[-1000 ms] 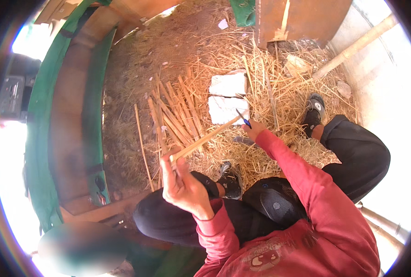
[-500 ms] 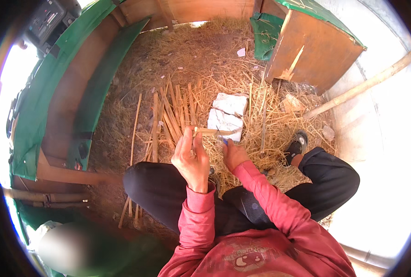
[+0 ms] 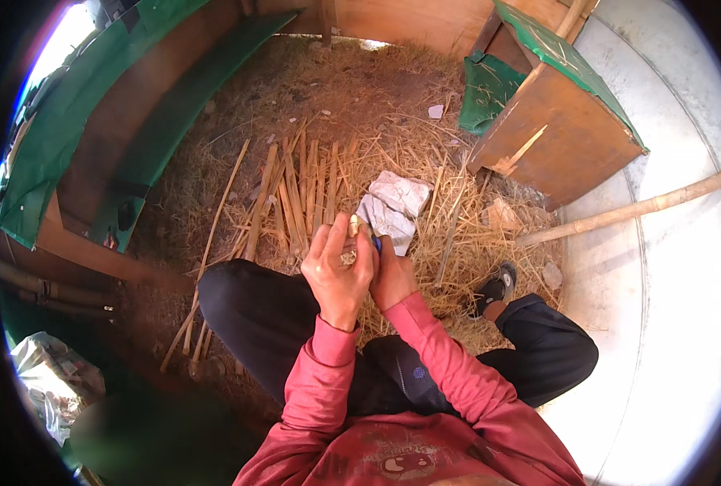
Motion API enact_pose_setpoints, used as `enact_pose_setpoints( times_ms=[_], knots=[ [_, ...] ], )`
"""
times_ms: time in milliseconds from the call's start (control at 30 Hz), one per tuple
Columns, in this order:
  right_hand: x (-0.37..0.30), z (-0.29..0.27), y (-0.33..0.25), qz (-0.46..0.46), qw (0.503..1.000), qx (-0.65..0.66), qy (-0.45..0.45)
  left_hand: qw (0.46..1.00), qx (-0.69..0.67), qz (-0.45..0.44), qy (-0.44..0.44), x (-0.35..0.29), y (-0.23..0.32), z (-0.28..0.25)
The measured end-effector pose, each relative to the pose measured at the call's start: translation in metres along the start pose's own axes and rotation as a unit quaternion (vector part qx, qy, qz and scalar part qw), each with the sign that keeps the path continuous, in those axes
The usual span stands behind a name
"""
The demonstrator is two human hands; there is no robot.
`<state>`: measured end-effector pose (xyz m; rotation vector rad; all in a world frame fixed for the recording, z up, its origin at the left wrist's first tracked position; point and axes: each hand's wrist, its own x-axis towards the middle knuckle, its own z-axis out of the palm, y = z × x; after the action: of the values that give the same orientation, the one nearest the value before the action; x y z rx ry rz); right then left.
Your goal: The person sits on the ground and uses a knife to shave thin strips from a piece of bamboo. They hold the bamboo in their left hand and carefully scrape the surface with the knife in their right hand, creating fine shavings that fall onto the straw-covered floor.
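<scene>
My left hand [image 3: 336, 275] is closed around a pale split strip of bamboo or wood [image 3: 353, 224], whose light end shows between the thumb and fingers. Pressed close beside it, my right hand [image 3: 396, 277] is closed on a small blue-handled tool [image 3: 377, 242], which looks like a knife. Its blade is mostly hidden behind my fingers. Both hands are raised above my lap, in front of a creased white packet or block [image 3: 397, 202] on the straw.
Several split strips [image 3: 304, 186] lie side by side on straw-covered ground [image 3: 352, 89]. A wooden box [image 3: 551, 134] with green covering stands at far right, near a slanting pole [image 3: 628, 217]. Green-covered boards [image 3: 166, 138] line the left. A clear plastic bag [image 3: 53, 377] is at lower left.
My hands have come together, the right moving left toward the left hand. The strip pointed rightward before; now mainly its end shows. The whole view has shifted slightly.
</scene>
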<state>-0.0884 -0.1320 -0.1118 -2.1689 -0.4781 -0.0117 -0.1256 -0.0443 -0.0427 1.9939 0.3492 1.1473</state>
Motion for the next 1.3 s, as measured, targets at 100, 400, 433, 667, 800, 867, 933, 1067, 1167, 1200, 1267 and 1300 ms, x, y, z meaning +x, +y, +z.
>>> enact_pose_setpoints(
  times_ms=[100,400,433,667,800,867,933,1067,1167,1200,1267,1300],
  knots=[
    [0.002,0.025,0.051,0.041,0.995,-0.087,-0.007,1.000,-0.003,0.011,0.009,-0.002,0.000,0.002],
    [0.010,0.032,0.067,0.071,0.988,-0.137,-0.014,1.000,0.008,0.014,0.011,0.000,-0.007,0.008],
    [0.009,0.036,0.074,0.074,0.987,-0.136,-0.027,1.000,0.003,0.011,0.014,0.000,-0.006,0.008],
    [0.011,0.046,0.099,0.123,0.982,-0.124,-0.073,0.999,0.024,0.033,0.003,-0.003,-0.003,0.008],
    [0.013,0.028,0.080,0.055,0.992,-0.087,-0.075,0.999,0.018,0.038,0.011,-0.002,-0.006,0.010],
    [0.018,0.023,0.069,0.057,0.994,-0.072,-0.059,0.999,0.026,0.043,0.010,-0.002,-0.007,0.012],
    [0.017,0.045,0.102,0.090,0.993,-0.074,-0.031,0.998,0.041,0.044,0.004,-0.004,-0.002,0.013],
    [0.019,0.054,0.125,0.063,0.992,-0.104,-0.046,0.997,0.073,0.036,0.009,0.000,-0.002,0.008],
    [0.016,0.049,0.104,0.072,0.993,-0.078,-0.053,0.998,0.063,0.015,0.015,0.000,-0.005,0.010],
    [0.014,0.054,0.125,0.095,0.988,-0.111,-0.054,0.998,0.056,0.004,0.009,-0.002,-0.003,0.012],
    [0.014,0.074,0.179,0.140,0.975,-0.164,-0.048,0.999,0.053,0.004,0.003,-0.003,0.000,0.014],
    [0.012,0.081,0.181,0.109,0.978,-0.171,-0.038,0.998,0.061,0.006,0.003,-0.002,-0.003,0.013]
  ],
)
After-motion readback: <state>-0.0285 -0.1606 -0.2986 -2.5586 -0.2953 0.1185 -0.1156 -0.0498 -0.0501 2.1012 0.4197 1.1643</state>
